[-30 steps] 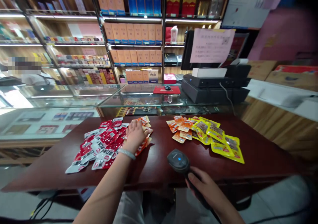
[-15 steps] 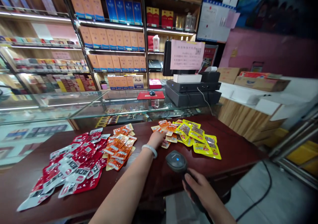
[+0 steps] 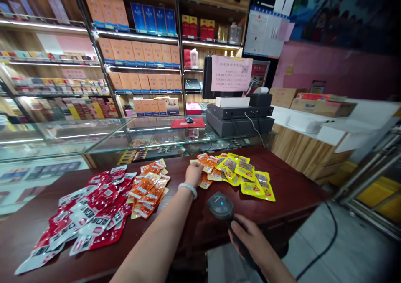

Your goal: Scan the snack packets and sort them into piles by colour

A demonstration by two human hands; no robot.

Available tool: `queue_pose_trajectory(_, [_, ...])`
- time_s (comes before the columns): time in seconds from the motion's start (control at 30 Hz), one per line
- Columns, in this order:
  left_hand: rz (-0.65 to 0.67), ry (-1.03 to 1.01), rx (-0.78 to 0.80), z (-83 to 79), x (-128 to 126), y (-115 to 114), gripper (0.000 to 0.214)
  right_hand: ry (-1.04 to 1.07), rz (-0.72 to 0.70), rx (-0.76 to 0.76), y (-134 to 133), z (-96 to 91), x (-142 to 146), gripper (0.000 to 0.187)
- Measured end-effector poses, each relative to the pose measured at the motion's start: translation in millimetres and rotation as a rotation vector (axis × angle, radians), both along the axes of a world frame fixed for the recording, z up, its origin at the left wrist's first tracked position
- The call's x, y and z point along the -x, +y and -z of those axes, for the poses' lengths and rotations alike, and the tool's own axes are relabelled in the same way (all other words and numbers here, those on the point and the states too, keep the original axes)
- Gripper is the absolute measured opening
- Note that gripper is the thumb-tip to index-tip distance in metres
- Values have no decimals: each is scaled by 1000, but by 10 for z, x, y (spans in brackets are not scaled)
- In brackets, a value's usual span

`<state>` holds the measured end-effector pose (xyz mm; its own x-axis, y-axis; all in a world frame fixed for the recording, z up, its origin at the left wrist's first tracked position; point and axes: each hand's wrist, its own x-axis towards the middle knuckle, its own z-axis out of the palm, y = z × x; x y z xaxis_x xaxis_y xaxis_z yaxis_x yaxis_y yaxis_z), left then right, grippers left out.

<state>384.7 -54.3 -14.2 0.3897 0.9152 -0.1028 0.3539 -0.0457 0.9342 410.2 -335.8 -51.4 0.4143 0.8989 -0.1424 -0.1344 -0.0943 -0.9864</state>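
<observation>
At the front edge of the dark red-brown wooden table point(image 3: 291, 187), the right hand point(image 3: 252, 243) is closed fully around the handle of the black handheld barcode scanner point(image 3: 221, 205); the scanner head lies over the table surface, faces away from the person, and shows a small blue light on its top face. The left hand point(image 3: 194, 173) is extended across the table, back uppermost, with its fingers laid on the small pile of orange foil snack packets point(image 3: 207, 162); whether the fingers are closed on a packet cannot be told; a pale ring-shaped bangle point(image 3: 188, 189) sits on the left wrist.

The spread of yellow foil snack packets point(image 3: 250, 178) lies just right of that orange pile and overlaps it. Well left of the left arm lies a second heap of orange packets point(image 3: 150, 187); it touches the wide scatter of red-and-white packets point(image 3: 84, 212), which runs toward the left table corner.

Beyond the table stands the glass display counter point(image 3: 125, 134); on its top are a red mouse mat point(image 3: 188, 123) and the black point-of-sale terminal point(image 3: 239, 118); a pink paper notice point(image 3: 231, 73) hangs on the back of the terminal screen. Behind the counter, lit wooden shelves point(image 3: 62, 24) carry rows of orange cartons point(image 3: 140, 53) and blue cartons point(image 3: 153, 19). A black cable point(image 3: 328, 233) crosses the floor at the right.
</observation>
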Motion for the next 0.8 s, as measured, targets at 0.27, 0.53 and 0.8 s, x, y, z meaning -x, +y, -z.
queue_pose_trajectory(0.27, [117, 668, -694, -139, -138, 25, 54, -21, -3, -6, -3, 21, 12, 59])
queue_pose_trajectory(0.53, [185, 380, -426, 21, 32, 251, 17, -37, -5, 12, 61, 2, 0, 60])
queue_pose_trajectory(0.8, [-83, -190, -229, 44, 877, 260, 24, 55, -71, -34, 609, -394, 234, 57])
